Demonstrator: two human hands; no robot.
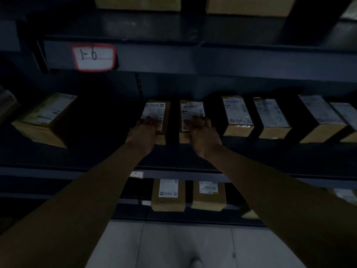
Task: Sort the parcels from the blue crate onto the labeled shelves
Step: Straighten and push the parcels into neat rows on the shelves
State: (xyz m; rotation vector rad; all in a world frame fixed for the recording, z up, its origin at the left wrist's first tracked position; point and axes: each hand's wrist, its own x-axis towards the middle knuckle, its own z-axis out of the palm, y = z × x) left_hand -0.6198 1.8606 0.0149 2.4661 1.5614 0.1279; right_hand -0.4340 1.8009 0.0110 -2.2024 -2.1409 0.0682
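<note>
From the head view, standing at the rack in poor light: both bare arms reach forward to the middle shelf (96,153). The left hand (146,126) lies on the near end of the left parcel (156,110), fingers spread over its white label; the right hand (201,129) lies the same way on the right parcel (192,111), just beside the first with a dark gap between them. Both parcels sit flat on the shelf board. It is too dim and blurred to tell whether the hands clasp the boxes or only press on them with straight fingers.

As for progress, a good deal looks shelved; four more labelled boxes (237,117) run along the same shelf to the right, a larger carton (46,118) stands well apart to the left, two parcels (168,194) sit on the lower shelf, and more cartons (137,2) show on the top level. A red-edged tag reading 1-6 (94,57) marks the beam above; a smaller tag (136,174) on the beam below cannot be read. I judge these two parcels are at the point of being seated in their place. The blue crate is out of sight, so how many parcels are left in it cannot be said; pale floor (173,244) shows at the bottom.
</note>
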